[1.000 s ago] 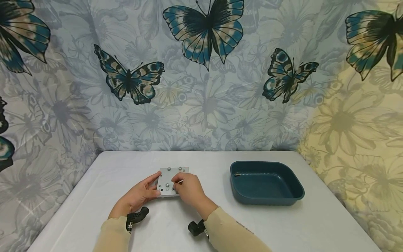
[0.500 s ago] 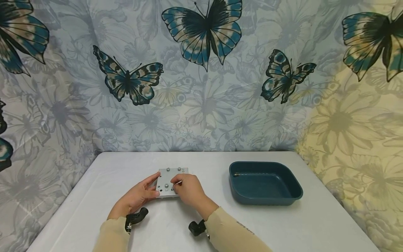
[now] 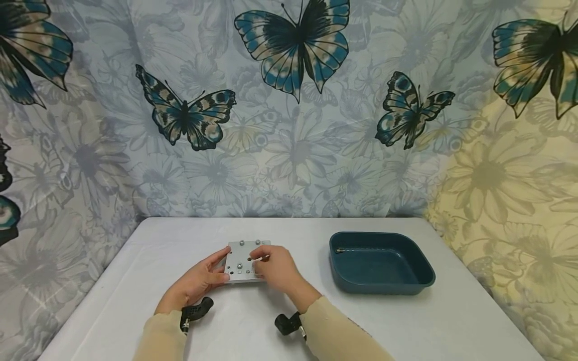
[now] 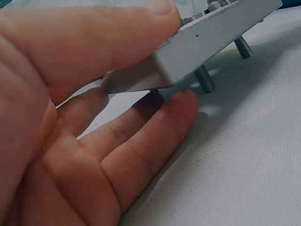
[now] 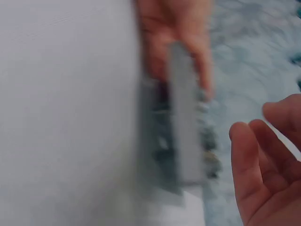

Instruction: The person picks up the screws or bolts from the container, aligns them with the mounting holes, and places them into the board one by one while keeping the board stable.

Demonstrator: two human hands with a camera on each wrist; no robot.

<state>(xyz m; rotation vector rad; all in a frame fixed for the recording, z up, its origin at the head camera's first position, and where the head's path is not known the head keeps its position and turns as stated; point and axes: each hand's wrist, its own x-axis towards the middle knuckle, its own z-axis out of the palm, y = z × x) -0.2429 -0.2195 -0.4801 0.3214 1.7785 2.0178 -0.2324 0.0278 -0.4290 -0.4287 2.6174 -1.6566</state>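
My left hand (image 3: 194, 283) grips the left edge of a flat grey metal plate (image 3: 235, 250). In the left wrist view the thumb lies over the plate's corner, with fingers beneath it. Several screw heads and dark holes show on its top face. Threaded screw shanks (image 4: 204, 79) stick out below, above the cloth. My right hand (image 3: 280, 271) hovers by the plate's right side, its fingers loosely bent. In the right wrist view a gap shows between that thumb and the fingers (image 5: 245, 160), with nothing seen in it. The right hand covers part of the plate's right side.
A dark teal rectangular tray (image 3: 384, 288) stands to the right on the white-covered table (image 3: 180, 240). One small brass-coloured screw-like piece (image 3: 340, 250) lies in its far left corner. Behind the table hangs a cloth (image 3: 298, 150) printed with butterflies and flowers.
My right hand has lifted off a small screw near the plate's front and shifted right, its fingers loosening. The left hand and the plate have hardly moved.
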